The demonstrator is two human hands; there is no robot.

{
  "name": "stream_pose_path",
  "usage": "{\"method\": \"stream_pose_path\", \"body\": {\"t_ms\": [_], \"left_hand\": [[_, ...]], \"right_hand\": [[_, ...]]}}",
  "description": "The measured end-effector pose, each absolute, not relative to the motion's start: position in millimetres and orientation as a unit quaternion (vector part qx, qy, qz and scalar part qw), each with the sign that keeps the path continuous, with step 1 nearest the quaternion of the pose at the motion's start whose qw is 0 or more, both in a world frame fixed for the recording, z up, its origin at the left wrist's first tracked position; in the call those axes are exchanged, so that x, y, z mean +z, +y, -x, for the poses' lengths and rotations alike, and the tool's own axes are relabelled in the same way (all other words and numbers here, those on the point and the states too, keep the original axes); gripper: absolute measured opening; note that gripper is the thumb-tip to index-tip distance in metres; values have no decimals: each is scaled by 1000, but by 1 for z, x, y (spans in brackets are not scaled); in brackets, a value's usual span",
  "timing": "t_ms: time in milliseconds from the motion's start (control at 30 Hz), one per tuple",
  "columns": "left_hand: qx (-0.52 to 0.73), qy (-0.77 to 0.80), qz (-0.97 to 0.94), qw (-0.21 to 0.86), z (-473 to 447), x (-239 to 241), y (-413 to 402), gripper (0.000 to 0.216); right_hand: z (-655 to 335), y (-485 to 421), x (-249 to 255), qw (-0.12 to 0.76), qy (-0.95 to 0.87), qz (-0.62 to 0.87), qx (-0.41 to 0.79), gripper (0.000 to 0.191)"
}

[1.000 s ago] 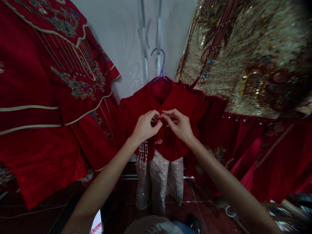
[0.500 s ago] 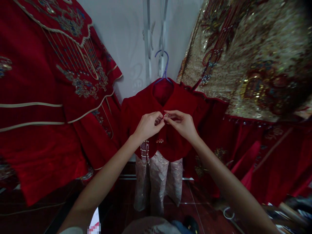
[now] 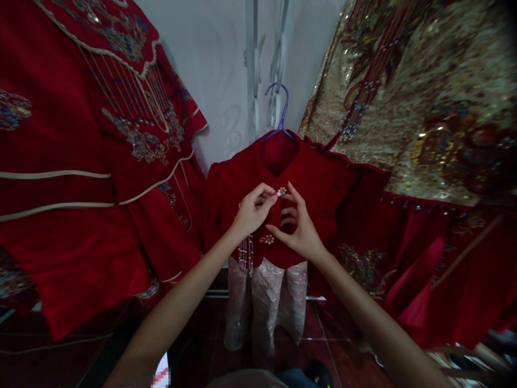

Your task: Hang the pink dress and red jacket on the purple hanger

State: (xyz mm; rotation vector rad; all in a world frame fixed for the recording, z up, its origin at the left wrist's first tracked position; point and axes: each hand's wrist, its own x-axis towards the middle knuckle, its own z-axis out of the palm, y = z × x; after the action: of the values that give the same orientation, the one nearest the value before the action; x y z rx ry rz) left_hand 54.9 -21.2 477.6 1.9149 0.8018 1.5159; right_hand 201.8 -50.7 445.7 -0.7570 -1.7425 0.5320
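Observation:
A small red jacket (image 3: 323, 183) hangs on a purple hanger (image 3: 278, 110) straight ahead, over pale embroidered trousers (image 3: 264, 302). My left hand (image 3: 252, 213) pinches the jacket's front edge beside a pearl button (image 3: 281, 191) near the collar. My right hand (image 3: 297, 226) grips the opposite front edge just below that button, thumb by a second pearl clasp (image 3: 266, 239). A beaded tassel (image 3: 245, 253) dangles under my left wrist.
A large red embroidered robe (image 3: 81, 178) hangs at the left. A gold sequinned robe (image 3: 420, 97) over red skirts hangs at the right. A white wall with a metal rail (image 3: 252, 70) is behind. The floor is dark red tile (image 3: 327, 345).
My right hand has dropped from the top button to the fabric just below it, leaving the button in view. The view has shifted slightly right.

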Motion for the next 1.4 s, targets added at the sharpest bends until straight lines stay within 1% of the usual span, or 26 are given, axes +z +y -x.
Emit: {"method": "stream_pose_path", "body": {"t_ms": [67,133,233,300,400,433,500,633,733,867,933,1000,1067,1133,1233,1400], "left_hand": [[572,306,-702,295,-55,477,-19,4],[564,311,-688,334,-56,475,-17,6],[553,311,-650,418,-62,464,-18,14],[582,319,-614,427,-70,450,-25,21],[613,338,-578,420,-81,423,-47,31],[614,347,-567,426,-84,413,-55,35],[622,371,-534,437,-87,395,-68,37],[650,428,-439,450,-79,375,-77,34],[648,436,-409,471,-70,378,-76,32],[624,415,-462,473,-62,388,-82,28],[622,421,-496,436,-58,390,-84,25],[641,442,-516,356,-50,390,-82,23],[668,455,-522,272,-42,389,-77,28],[687,444,-522,244,-33,387,-68,36],[692,404,-527,285,-25,386,-53,41],[696,365,-523,330,-23,389,-34,43]], "right_hand": [[-203,-57,434,551,-729,338,224,87],[-208,-63,427,566,-704,361,234,72],[-221,-71,427,591,-661,379,265,51],[-230,-78,432,607,-641,377,278,40],[-242,-93,439,580,-658,384,289,19],[-244,-99,439,561,-670,394,285,16],[-244,-107,439,534,-685,419,267,17],[-229,-110,430,517,-685,442,260,23],[-210,-104,423,511,-685,441,275,29],[-189,-95,415,538,-664,441,274,34],[-184,-92,412,545,-661,435,276,32],[-181,-91,412,550,-660,433,275,29],[-180,-92,412,556,-655,427,282,30],[-178,-95,414,562,-653,412,299,33],[-174,-98,421,557,-662,383,324,34],[-165,-93,436,512,-703,338,360,32]]}}
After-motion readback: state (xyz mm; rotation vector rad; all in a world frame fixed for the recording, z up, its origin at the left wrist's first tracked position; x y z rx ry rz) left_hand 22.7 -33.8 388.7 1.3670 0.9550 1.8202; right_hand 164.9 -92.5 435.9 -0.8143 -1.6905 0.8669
